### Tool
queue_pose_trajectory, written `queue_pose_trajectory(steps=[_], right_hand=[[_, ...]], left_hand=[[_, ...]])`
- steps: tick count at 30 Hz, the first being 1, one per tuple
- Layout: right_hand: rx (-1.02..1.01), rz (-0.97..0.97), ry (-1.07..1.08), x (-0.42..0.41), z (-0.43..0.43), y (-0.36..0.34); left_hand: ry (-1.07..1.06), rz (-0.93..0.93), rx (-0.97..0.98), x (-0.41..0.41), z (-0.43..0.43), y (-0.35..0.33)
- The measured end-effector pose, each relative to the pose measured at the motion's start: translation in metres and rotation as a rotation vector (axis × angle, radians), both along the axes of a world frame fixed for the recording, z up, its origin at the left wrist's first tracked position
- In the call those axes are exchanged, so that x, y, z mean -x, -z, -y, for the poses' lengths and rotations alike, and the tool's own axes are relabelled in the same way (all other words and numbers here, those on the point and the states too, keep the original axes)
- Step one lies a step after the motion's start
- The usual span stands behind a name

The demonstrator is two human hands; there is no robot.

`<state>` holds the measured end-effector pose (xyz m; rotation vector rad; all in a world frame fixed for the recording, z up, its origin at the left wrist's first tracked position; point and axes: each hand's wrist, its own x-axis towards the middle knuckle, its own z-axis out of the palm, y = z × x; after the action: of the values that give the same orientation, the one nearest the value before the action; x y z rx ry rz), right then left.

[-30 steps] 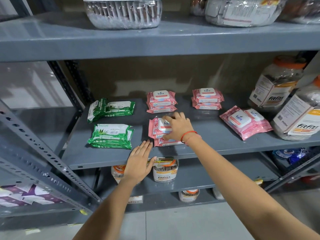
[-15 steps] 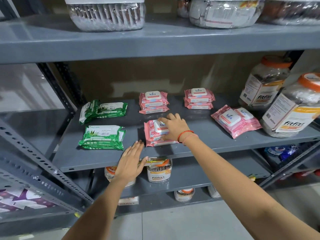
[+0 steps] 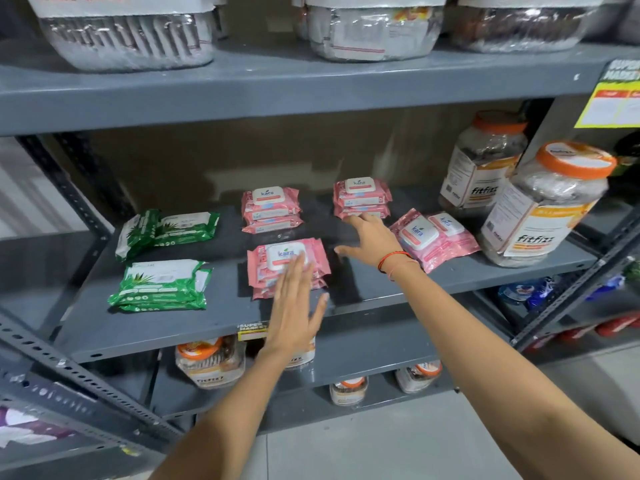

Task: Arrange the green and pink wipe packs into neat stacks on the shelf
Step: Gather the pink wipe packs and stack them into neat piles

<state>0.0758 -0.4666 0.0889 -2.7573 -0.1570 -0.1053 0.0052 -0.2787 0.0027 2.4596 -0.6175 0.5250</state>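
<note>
On the grey shelf (image 3: 221, 317) lie two green wipe stacks: one at the front left (image 3: 161, 285) and one behind it (image 3: 166, 228), its left pack tilted up. Pink packs form a front middle stack (image 3: 273, 258), a back middle stack (image 3: 270, 209) and a back right stack (image 3: 362, 197). Two more pink packs (image 3: 433, 237) lie askew at the right. My left hand (image 3: 294, 306) is flat and open, fingertips over the front pink stack. My right hand (image 3: 370, 239) is open, fingers spread, its fingertips at the foot of the back right stack.
Two big fitfizz jars with orange lids (image 3: 543, 206) stand at the shelf's right end. Clear tubs (image 3: 124, 39) fill the shelf above. More jars (image 3: 207, 362) sit on the lower shelf. A slanted perforated steel brace (image 3: 69, 372) crosses the lower left.
My right hand let go of the front pink stack and moved right and back toward the back right stack. My left hand slid forward from the shelf edge onto the front pink stack.
</note>
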Motion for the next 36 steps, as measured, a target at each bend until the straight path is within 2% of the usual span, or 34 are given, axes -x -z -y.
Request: queue_pose_trajectory(steps=[5,10,17,22,29,36], right_hand=[[0.052,0.044,0.210,0.001,0.055,0.016],[0.214,0.016,0.426,-0.004,0.097,0.028],[0.350,-0.035,0.456,-0.015,0.114,0.042],[0.278,-0.019,0.457,-0.016,0.116,0.043],[0.127,-0.010,0.441,-0.002,0.093,0.050],[0.078,-0.156,0.413,0.004,0.078,0.048]], left_hand=[[0.191,-0.034,-0.146,0.000,0.055,0.023],[0.125,-0.113,-0.290,-0.014,0.072,0.040],[0.050,-0.070,-0.493,-0.021,0.074,0.048],[0.048,-0.058,-0.567,-0.022,0.073,0.050],[0.042,-0.025,-0.562,-0.022,0.073,0.051],[0.024,-0.035,-0.584,-0.022,0.074,0.050]])
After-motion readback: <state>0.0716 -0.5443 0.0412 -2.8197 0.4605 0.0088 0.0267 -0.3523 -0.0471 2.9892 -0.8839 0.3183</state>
